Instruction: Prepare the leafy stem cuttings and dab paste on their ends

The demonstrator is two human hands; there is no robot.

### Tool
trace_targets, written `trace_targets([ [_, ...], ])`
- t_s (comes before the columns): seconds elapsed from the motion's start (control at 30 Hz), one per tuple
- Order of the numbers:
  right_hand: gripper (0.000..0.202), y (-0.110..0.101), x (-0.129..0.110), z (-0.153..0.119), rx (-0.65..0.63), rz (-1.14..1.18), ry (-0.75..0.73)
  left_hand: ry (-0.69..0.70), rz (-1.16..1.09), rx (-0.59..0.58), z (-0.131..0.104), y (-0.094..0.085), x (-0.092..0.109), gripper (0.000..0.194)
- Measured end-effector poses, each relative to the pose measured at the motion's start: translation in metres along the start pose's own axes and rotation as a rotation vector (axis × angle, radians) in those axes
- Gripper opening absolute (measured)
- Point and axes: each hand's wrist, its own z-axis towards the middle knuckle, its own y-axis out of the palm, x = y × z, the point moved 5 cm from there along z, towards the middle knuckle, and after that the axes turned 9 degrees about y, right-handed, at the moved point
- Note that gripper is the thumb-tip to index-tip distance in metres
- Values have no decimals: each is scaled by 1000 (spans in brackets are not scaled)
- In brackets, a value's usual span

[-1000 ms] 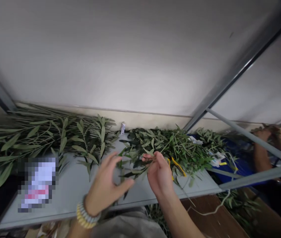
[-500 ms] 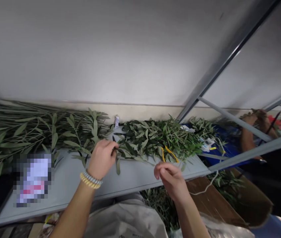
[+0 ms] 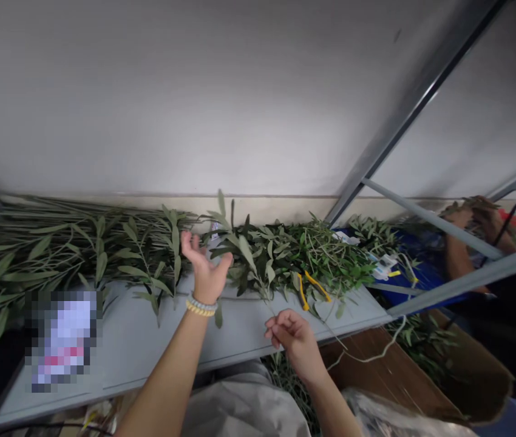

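My left hand (image 3: 206, 270), with two coiled bands at the wrist, is raised over the table with fingers apart and nothing in it. My right hand (image 3: 292, 337) is closed near the table's front edge, pinching the thin stem of a leafy sprig (image 3: 247, 254). That sprig's long grey-green leaves reach up and left, close to my left thumb. Behind it lies a heap of cut leafy stems (image 3: 326, 249). Yellow-handled pliers or cutters (image 3: 306, 291) rest at the heap's front, their jaws hidden under leaves.
Long leafy branches (image 3: 76, 237) are piled along the left back of the grey table (image 3: 149, 358). A blurred-out item (image 3: 64, 337) lies front left. Metal frame bars (image 3: 422, 103) cross the right side. Beyond them a co-worker's hands (image 3: 471, 215) handle stems. Cartons (image 3: 481, 376) with greenery stand below.
My left hand has opened and moved right and up, off the stem. The sprig in my right hand now stands more upright. My right hand has shifted slightly left and down.
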Motion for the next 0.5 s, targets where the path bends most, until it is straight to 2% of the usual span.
trace_targets([
  [0.03, 31, 2, 4, 3, 9, 23, -4, -176, -179, -25, 0, 3, -11, 73],
  [0.1, 33, 7, 9, 7, 5, 33, -3, -476, -470, -131, -3, 13, -24, 68],
  [0.17, 35, 11, 14, 8, -4, -9, 10, -640, -574, -185, -6, 19, -26, 59],
  [0.23, 38, 14, 19, 7, 0, -78, 39, -675, -534, -154, -8, 20, -24, 52],
  [0.37, 46, 20, 27, 0, -30, -137, 130, -641, -453, -97, -8, 19, -16, 42],
  [0.5, 39, 29, 26, -6, -74, -187, 109, -666, -532, -209, -11, 21, -8, 37],
])
